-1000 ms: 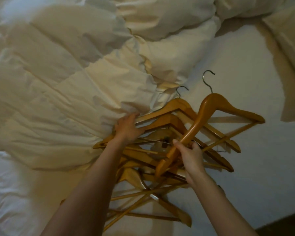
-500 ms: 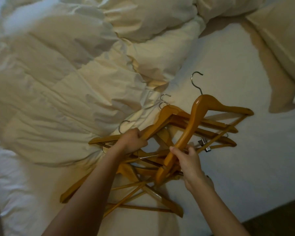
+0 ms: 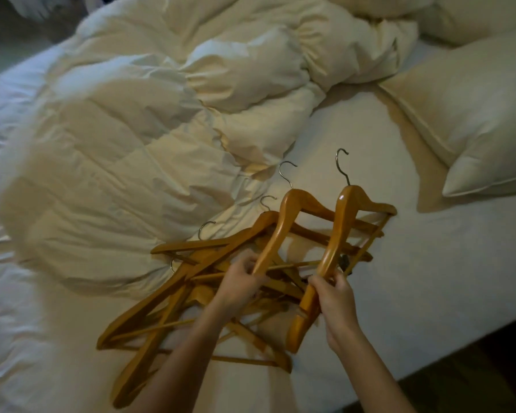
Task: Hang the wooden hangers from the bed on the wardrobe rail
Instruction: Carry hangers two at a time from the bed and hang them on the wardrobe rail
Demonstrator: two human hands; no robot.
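In the head view, a heap of wooden hangers [image 3: 173,296] is seen lying on the white sheet of the bed [image 3: 429,278], near its lower edge and just beside a crumpled cream duvet [image 3: 125,129], against which some of the metal hooks are pressed. Two hangers are raised at one end above the heap, side by side and tilted, with their hooks pointing away from the person. The left hanger [image 3: 276,234] is held at the tip of its near arm by the left hand [image 3: 239,287], whose fingers [image 3: 248,263] are pinched around that tip. The right hanger [image 3: 335,234] is gripped low on its near arm by the right hand [image 3: 338,299], the fingers [image 3: 337,278] being curled round the wood; a small dark clip is glimpsed just beside this grip. The far arms of both raised hangers are seen resting among the others. A plump pillow [image 3: 474,120] is laid at the upper right, well apart from the heap, and dark floor [image 3: 474,383] is visible past the mattress edge at the lower right.
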